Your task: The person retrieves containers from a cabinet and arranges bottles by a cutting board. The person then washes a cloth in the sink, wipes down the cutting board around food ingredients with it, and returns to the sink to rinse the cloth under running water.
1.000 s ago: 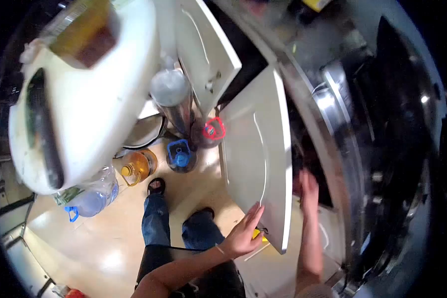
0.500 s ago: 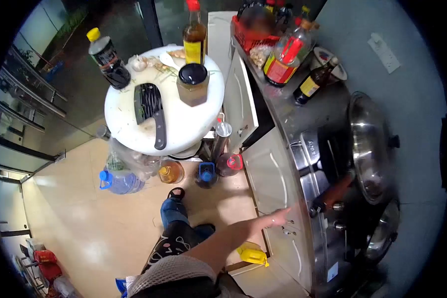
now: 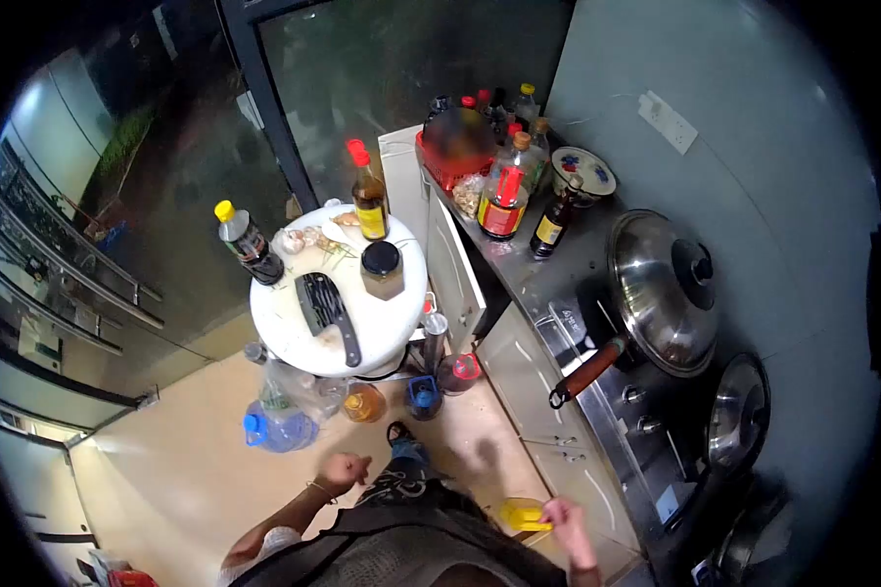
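Note:
My left hand (image 3: 343,473) hangs over the floor below the round board, its fingers loosely bent and apart with nothing in them. My right hand (image 3: 566,523) is low at the right, beside a yellow object (image 3: 526,515); it is blurred and its grip is unclear. A cleaver (image 3: 328,315) lies on the round white board (image 3: 387,328). Around it stand a dark bottle with a yellow cap (image 3: 249,243), a red-capped bottle (image 3: 369,201) and a dark-lidded jar (image 3: 382,271). Garlic (image 3: 291,241) lies near the board's back edge.
On the right counter, a lidded wok (image 3: 661,293) has its wooden handle (image 3: 594,373) pointing toward me. Beyond are sauce bottles (image 3: 502,205), a red basket (image 3: 447,164) and an open cabinet door (image 3: 457,264). Jugs, one blue-capped (image 3: 282,428), stand on the floor.
The view has shifted. My left hand, reaching right toward the counter before, is now back at the left. My right hand has come into view.

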`<action>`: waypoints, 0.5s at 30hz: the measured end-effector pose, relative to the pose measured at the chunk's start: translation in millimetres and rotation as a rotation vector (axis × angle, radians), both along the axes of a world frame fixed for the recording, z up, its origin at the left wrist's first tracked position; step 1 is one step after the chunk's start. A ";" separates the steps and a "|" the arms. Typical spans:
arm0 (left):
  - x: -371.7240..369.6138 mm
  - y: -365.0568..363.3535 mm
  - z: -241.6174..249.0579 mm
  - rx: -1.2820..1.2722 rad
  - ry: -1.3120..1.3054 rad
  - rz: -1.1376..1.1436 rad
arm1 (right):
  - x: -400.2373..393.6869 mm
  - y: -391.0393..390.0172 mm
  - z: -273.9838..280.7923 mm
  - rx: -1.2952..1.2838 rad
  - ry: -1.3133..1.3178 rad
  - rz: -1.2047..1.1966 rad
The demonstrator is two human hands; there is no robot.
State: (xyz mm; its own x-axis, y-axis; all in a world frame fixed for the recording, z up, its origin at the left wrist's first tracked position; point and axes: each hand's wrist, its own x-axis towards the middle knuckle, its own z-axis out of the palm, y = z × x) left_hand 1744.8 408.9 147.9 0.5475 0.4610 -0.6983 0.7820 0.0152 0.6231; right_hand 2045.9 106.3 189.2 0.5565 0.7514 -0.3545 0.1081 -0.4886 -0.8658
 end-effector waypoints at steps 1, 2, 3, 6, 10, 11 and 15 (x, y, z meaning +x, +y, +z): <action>-11.7 8.2 1.4 0.111 -0.136 0.101 | 5.3 15.5 30.0 -0.039 0.051 -0.104; -21.9 14.8 4.6 0.222 -0.274 0.210 | 12.4 27.6 52.5 -0.034 0.017 -0.127; -25.7 24.3 12.9 0.221 -0.263 0.217 | 20.1 40.5 71.9 -0.027 -0.015 -0.146; -25.5 67.0 36.4 0.557 -0.114 0.212 | 36.1 82.4 128.0 0.137 -0.131 -0.058; -26.4 134.8 31.8 0.787 -0.124 0.109 | 48.4 156.3 172.0 0.215 -0.317 -0.031; -27.3 148.4 25.6 0.775 -0.102 0.110 | 43.4 184.1 188.0 0.217 -0.321 -0.072; -23.3 196.8 12.5 0.837 0.001 0.064 | 53.9 257.6 207.3 0.300 -0.456 0.031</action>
State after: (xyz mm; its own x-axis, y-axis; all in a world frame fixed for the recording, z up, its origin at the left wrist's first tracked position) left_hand 1721.5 605.7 160.5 0.5020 0.8576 -0.1121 0.7961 -0.4075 0.4475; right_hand 2099.9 364.0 396.5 0.5799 0.8008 0.1498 0.5156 -0.2183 -0.8286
